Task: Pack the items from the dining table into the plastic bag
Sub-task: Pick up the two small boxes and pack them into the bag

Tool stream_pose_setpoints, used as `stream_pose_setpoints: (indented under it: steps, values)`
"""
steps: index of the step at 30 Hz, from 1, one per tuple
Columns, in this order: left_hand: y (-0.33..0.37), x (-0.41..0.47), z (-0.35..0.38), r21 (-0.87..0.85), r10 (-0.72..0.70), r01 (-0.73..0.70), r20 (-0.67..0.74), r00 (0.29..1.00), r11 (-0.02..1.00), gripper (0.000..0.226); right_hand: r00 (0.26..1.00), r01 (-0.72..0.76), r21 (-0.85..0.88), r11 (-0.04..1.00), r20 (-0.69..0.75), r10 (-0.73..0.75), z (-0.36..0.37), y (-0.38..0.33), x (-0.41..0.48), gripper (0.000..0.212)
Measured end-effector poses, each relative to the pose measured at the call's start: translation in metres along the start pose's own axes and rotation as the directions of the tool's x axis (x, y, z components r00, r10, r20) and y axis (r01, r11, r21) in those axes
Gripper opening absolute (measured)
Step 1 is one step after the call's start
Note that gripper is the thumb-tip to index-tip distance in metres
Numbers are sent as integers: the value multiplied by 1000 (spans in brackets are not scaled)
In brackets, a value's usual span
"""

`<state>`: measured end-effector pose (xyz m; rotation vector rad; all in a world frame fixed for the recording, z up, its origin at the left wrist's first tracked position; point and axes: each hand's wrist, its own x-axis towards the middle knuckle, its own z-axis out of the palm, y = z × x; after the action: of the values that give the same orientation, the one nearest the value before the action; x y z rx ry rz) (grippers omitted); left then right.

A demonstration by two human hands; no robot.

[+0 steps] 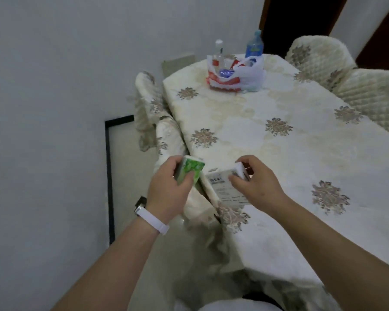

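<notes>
My left hand (166, 187) grips a green and white packet (190, 170) just off the table's near left corner. My right hand (254, 182) holds a white box with printed text (222, 187) over the table's left edge, thumb on its top face. At the far end of the dining table (279, 153) a white plastic bag with red print (234, 75) sits open, with a clear bottle (219, 52) and other items in it. A blue-labelled water bottle (254, 47) stands just behind the bag.
The table wears a cream cloth with floral motifs. Covered chairs stand along its left side (151, 108) and at the far right (346, 70). A white wall runs on the left, with a black-framed panel (109, 176) low on it.
</notes>
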<state>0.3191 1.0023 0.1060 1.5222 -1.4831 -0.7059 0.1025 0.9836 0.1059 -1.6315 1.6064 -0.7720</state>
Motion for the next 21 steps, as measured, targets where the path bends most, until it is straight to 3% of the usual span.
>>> stream_pose_setpoints:
  steps: [10,13,21]
  values:
    - [-59,-26,-152,-25,-148,148,-298,943,989,29,968,213,-6,977,137,-210,106,-108,14,26]
    - [-75,-15,-171,-33,-172,170,-330,928,985,22,961,238,-12,971,148,-233,128,-121,37,29]
    - [-115,76,-209,-52,-221,218,-366,904,975,27,953,246,88,965,158,-258,198,-150,145,26]
